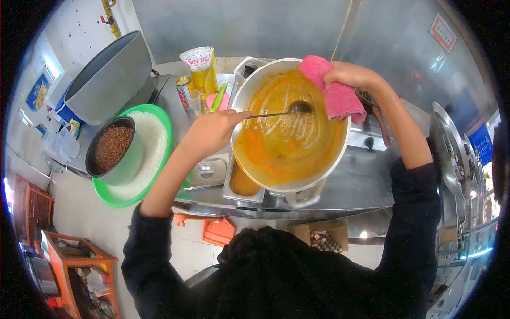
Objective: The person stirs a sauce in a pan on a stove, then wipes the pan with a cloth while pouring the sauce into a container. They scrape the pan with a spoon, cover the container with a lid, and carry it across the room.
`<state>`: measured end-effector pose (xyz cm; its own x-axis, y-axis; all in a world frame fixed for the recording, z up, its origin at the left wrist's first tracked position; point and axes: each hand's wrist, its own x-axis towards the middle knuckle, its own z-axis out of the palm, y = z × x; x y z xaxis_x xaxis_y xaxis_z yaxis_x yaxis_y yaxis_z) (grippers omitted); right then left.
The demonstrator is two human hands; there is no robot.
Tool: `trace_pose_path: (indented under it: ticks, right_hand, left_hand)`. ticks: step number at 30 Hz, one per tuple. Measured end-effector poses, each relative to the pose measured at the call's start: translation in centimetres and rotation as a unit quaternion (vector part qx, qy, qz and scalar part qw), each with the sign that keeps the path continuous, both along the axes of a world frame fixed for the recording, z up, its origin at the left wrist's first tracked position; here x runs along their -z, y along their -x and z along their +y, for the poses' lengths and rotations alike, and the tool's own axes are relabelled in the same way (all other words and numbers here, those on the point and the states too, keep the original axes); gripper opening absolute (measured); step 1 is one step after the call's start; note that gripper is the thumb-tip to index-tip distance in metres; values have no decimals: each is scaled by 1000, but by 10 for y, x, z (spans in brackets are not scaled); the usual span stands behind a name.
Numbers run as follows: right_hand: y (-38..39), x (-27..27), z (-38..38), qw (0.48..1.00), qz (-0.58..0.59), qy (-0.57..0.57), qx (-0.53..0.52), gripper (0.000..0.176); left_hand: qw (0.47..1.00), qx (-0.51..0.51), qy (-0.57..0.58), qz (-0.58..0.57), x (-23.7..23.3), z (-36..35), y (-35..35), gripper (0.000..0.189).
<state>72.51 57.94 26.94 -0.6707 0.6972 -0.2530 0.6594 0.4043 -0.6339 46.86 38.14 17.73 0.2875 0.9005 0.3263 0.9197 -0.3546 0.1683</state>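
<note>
1. Pink cloth, one piece, is clenched in the right hand over the large pot's far-right rim.
2. One ladle has its handle grasped by the left hand; its bowl is inside the pot, amid orange-yellow liquid. How deep it sits is hard to judge.
3. One large pot lies in front of the person on the cooking counter, its near handle reaching the counter's front edge.
4. Two metal containers line that edge: a sauce tray, partly under the pot's rim, and a lidded one just left of it.
5. Room is wider to the right, where steel runs from pot to sleeve; leftward, one can and one Sovia bag stand between pot and basin.
6. One green basin holds white grains, plus one smaller pot with brown contents.
7. Below, one cardboard box holds egg-like items, too small to count.
</note>
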Motion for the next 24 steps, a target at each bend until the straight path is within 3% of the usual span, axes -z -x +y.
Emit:
trace_pose_path:
  ticks: [8,10,14,16,22,24]
  right_hand:
    - [8,-2,-3,999,-30,1,-13,17]
    - [9,-2,-4,1000,-16,8,8,16]
    - [4,-1,2,999,-12,32,19,16]
    - [3,-5,-4,1000,-24,-10,12,16]
    - [5,-3,-3,999,-20,-4,26,17]
    - [4,-3,0,1000,-12,3,26,17]
  left_hand:
    - [999,-12,-32,-35,-4,-56,-67,52]
    - [999,23,32,-18,-10,-78,-80,55]
    - [998,47,35,28,4,-113,-81,58]
    - [988,-11,133,80,8,-122,-71,60]
    - [999,-9,16,46,2,-114,-78,59]
    - [999,-9,46,21,5,-123,-86,59]
